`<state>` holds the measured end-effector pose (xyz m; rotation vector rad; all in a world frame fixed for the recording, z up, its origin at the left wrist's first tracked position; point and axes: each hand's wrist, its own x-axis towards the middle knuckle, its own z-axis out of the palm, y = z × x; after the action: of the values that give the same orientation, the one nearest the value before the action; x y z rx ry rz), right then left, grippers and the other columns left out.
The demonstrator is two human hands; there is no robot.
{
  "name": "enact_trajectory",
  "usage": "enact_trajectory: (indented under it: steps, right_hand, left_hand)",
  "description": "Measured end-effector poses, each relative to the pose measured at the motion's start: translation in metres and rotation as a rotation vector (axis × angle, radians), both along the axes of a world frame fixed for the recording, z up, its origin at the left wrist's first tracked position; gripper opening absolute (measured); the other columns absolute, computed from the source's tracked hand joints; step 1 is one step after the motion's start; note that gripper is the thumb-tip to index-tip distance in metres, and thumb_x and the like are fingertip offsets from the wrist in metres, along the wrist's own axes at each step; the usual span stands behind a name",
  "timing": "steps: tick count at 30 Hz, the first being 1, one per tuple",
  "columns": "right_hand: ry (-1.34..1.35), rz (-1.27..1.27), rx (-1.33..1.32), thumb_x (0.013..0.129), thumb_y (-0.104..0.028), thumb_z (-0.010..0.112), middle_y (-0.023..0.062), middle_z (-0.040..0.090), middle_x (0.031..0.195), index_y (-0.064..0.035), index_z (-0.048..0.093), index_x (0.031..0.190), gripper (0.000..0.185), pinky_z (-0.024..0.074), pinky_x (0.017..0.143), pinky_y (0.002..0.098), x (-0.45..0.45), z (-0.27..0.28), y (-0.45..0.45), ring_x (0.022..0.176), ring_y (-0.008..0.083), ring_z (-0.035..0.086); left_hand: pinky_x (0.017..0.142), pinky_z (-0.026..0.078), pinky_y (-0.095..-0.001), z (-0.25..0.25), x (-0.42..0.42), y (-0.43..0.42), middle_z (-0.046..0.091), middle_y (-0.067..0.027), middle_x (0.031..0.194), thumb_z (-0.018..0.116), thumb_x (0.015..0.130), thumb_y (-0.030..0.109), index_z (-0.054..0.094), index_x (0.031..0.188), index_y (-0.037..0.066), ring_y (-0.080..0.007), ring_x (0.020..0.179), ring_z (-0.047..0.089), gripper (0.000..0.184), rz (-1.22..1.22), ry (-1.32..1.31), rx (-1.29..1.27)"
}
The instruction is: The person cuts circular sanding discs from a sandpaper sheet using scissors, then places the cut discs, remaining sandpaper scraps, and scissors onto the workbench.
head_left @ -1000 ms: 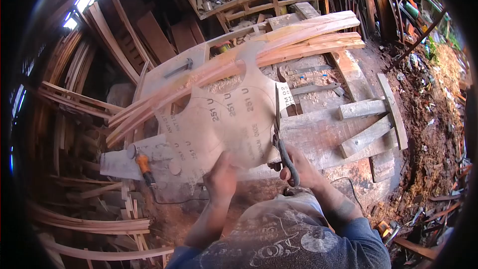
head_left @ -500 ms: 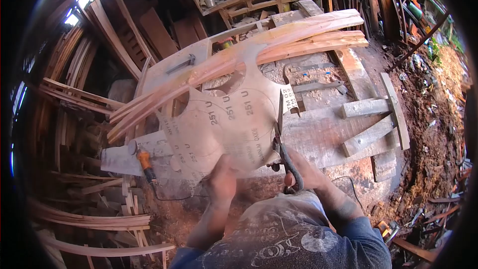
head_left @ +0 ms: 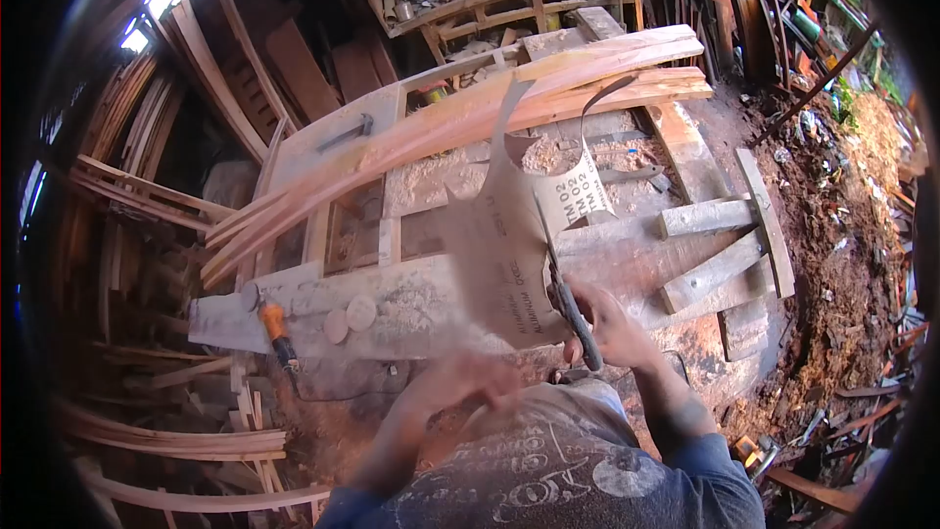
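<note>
My right hand (head_left: 609, 328) is closed around the dark handles of a pair of scissors (head_left: 578, 328), whose blades point away from me at the paper's right side. In front of me stands a sheet of printed sandpaper (head_left: 501, 260), its back marked with aluminum oxide lettering. Curved cut-outs leave thin strips at its far end, and a flap with lettering (head_left: 578, 198) bends to the right. My left hand (head_left: 470, 380) is just below the sheet's near edge, smeared by motion; whether its fingers touch the paper cannot be made out.
Two round discs (head_left: 360, 312) lie on the bench board (head_left: 421, 294), beside an orange power tool (head_left: 274, 321) with a cord. Long planks (head_left: 441, 127) cross the bench. A clamp-like tool (head_left: 348, 132) sits at the far left, and wooden pieces (head_left: 710, 217) at right.
My left hand has left the sheet's lower-left edge and moved down and right. The sheet has swung or folded rightward, uncovering the two discs. The scissors stay in my right hand.
</note>
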<state>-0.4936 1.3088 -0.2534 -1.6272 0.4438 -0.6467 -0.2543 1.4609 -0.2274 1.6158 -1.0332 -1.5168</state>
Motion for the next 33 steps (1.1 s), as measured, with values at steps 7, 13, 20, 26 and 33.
enact_trajectory:
  steps: [7, 13, 20, 26, 33]
  right_hand:
    - [0.007, 0.153, 0.091, 0.067, -0.060, 0.086, 0.0094, 0.063, 0.104, 0.0034, 0.058, 0.121, 0.088, 0.0477, 0.088, 0.0370, -0.004, -0.004, 0.000, 0.099, 0.0197, 0.058]
    - [-0.071, 0.287, 0.066, 0.068, -0.064, 0.085, 0.0120, 0.062, 0.114, 0.0060, 0.056, 0.125, 0.095, 0.0468, 0.092, 0.0379, 0.005, 0.004, -0.006, 0.107, 0.0203, 0.057]
    - [0.051, 0.230, 0.121, 0.068, -0.062, 0.085, 0.0190, 0.058, 0.129, 0.0062, 0.047, 0.136, 0.104, 0.0448, 0.100, 0.0421, -0.008, 0.000, -0.004, 0.120, 0.0274, 0.055]
    - [-0.041, 0.223, 0.135, 0.069, -0.064, 0.083, 0.0222, 0.052, 0.134, 0.0063, 0.042, 0.140, 0.108, 0.0429, 0.104, 0.0458, 0.004, -0.008, 0.001, 0.128, 0.0323, 0.050]
    - [0.023, 0.234, 0.040, 0.069, -0.066, 0.081, 0.0205, 0.056, 0.128, 0.0061, 0.046, 0.135, 0.104, 0.0453, 0.101, 0.0436, 0.013, -0.007, -0.004, 0.121, 0.0303, 0.055]
  left_hand:
    - [0.101, 0.048, -0.0345, 0.048, 0.048, -0.053, 0.059, -0.0112, 0.136, 0.081, 0.084, 0.030, 0.060, 0.129, -0.004, -0.0222, 0.123, 0.057, 0.060, 0.185, -0.461, -0.843]
    - [0.086, 0.047, -0.0281, 0.049, 0.068, -0.096, 0.062, -0.0043, 0.120, 0.080, 0.083, 0.011, 0.072, 0.108, 0.000, -0.0115, 0.100, 0.060, 0.028, -0.128, -0.305, -0.627]
    - [0.065, 0.037, -0.0287, 0.091, 0.043, -0.089, 0.053, -0.0003, 0.078, 0.082, 0.082, 0.011, 0.067, 0.083, -0.006, -0.0103, 0.076, 0.047, 0.022, -0.021, -0.388, -0.549]
    - [0.059, 0.035, -0.0295, 0.119, 0.050, -0.089, 0.051, -0.0007, 0.068, 0.080, 0.084, 0.012, 0.071, 0.084, -0.006, -0.0089, 0.067, 0.044, 0.020, -0.073, -0.601, -0.506]
    - [0.058, 0.041, -0.0297, 0.126, 0.048, -0.083, 0.060, -0.0047, 0.066, 0.077, 0.086, 0.018, 0.074, 0.091, -0.005, -0.0084, 0.062, 0.051, 0.023, -0.083, -0.649, -0.577]
